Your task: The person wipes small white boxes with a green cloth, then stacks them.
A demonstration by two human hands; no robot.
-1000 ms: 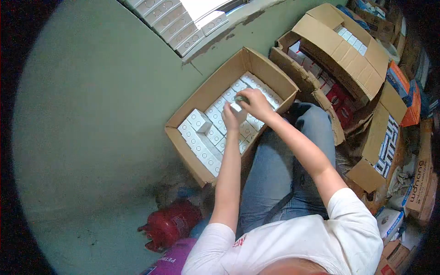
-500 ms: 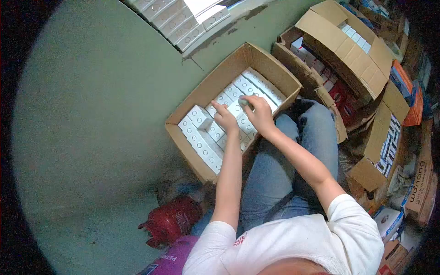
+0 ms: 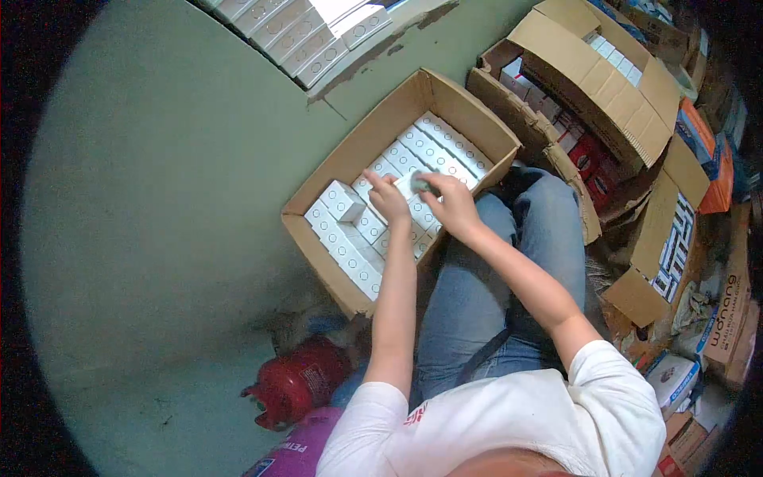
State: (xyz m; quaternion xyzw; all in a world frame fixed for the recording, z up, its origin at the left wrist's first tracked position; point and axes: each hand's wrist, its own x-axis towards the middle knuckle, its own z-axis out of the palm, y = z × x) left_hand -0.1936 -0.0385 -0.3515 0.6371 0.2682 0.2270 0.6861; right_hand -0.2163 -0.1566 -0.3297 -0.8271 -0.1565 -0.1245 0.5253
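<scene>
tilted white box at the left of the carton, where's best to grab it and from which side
Take the tilted white box by its raised end, pinching across its two long sides from above. It sits cocked above the packed rows, so those sides look free there. Its lower end rests among neighbours, and the carton wall stands close beside it.

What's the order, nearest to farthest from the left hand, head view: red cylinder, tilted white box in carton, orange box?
1. tilted white box, beside the left hand.
2. red cylinder, lower left on floor.
3. orange box, far right.
</scene>
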